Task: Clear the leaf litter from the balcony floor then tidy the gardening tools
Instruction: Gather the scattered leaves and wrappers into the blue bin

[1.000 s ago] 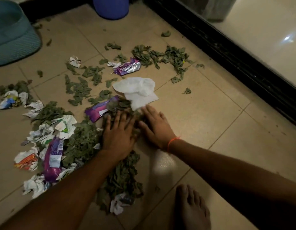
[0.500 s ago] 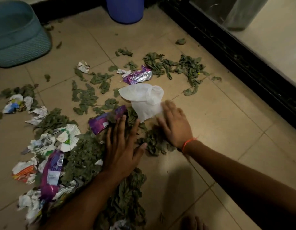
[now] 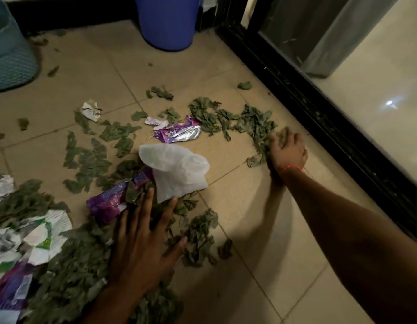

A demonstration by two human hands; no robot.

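Green leaf litter lies scattered over the beige tiled floor. A thick heap of leaves (image 3: 69, 274) sits at the lower left, mixed with torn paper and wrappers. My left hand (image 3: 142, 244) rests flat on this heap with fingers spread, its fingertips near a white plastic bag (image 3: 177, 169) and a purple wrapper (image 3: 109, 202). My right hand (image 3: 286, 150), with an orange thread at the wrist, reaches to the far patch of leaves (image 3: 247, 122) near the door track and lies on its right end, fingers bent over some leaves.
A blue bucket (image 3: 167, 22) stands at the back. A teal woven basket (image 3: 8, 54) sits at the far left. A black sliding-door track (image 3: 338, 141) runs along the right. A second purple wrapper (image 3: 179, 132) and crumpled paper (image 3: 90, 111) lie among the leaves.
My right hand has moved away from the white bag, up and right to the far leaf patch beside the door track. My left hand stays on the heap.
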